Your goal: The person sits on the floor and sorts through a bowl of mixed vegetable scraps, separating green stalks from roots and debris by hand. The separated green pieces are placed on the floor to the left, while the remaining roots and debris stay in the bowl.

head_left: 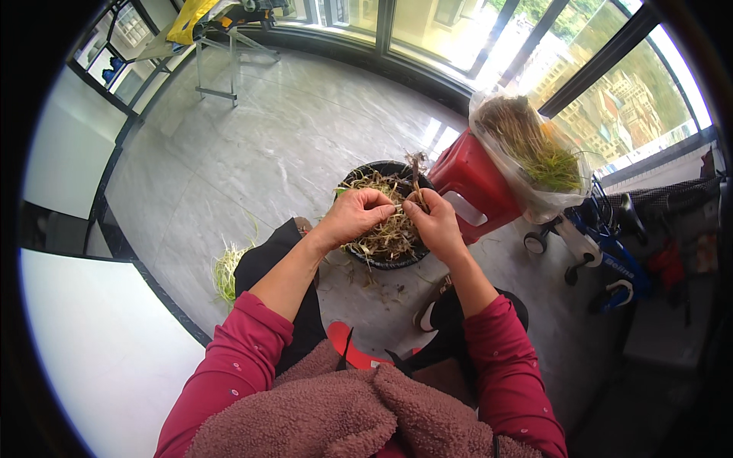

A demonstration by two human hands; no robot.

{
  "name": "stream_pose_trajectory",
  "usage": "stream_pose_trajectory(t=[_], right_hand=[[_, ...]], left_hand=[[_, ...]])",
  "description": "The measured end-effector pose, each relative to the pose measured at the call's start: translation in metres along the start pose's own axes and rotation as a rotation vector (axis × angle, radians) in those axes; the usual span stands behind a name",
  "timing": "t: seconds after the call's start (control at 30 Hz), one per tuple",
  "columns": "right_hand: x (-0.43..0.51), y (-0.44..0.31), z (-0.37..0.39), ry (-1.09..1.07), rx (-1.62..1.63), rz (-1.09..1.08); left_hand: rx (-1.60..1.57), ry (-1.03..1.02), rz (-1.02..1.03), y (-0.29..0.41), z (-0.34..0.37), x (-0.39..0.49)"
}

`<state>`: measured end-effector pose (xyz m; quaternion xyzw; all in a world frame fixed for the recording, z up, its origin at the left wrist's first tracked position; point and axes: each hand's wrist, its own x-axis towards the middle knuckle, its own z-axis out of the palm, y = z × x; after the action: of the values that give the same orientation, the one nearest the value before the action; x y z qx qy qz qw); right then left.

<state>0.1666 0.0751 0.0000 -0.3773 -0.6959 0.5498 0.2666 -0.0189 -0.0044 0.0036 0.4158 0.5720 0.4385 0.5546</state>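
My left hand (361, 214) pinches a thin pale stem (397, 206) between thumb and forefinger above a black basin (381, 265). The other end of that stem meets the fingertips of my right hand (438, 226). A brown, withered stalk (416, 172) also sticks up out of my right hand, with a tuft of roots at its top. Beneath both hands, the basin holds a heap of dry, yellowish plant trimmings (386, 243). My hands hide part of the heap and of the basin's rim.
A red plastic stool (472, 166) beside the basin carries a clear plastic bag (538, 209) of bundled, rooted green plants (529, 143). Pale green shoots (227, 272) lie on the floor by my left leg. A blue child's bicycle (621, 275) stands at right, a folding-leg table (157, 48) at far left.
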Motion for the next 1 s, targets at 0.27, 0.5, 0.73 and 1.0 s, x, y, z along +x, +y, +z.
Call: stream_pose_trajectory(t=[0.27, 0.5, 0.73, 1.0], right_hand=[[-0.006, -0.007, 0.001, -0.273, 1.041, 0.372], [0.004, -0.002, -0.021, -0.112, 0.503, 0.427], [0.001, 0.011, 0.017, 0.048, 0.480, 0.204], [-0.002, 0.005, 0.051, 0.042, 0.411, 0.179]], left_hand=[[0.316, 0.088, 0.113, -0.005, -0.001, 0.002], [-0.653, 0.157, -0.084, -0.009, -0.019, 0.009], [-1.000, 0.146, 0.013, 0.002, -0.018, 0.011], [-1.071, 0.089, 0.064, -0.003, -0.001, 0.022]])
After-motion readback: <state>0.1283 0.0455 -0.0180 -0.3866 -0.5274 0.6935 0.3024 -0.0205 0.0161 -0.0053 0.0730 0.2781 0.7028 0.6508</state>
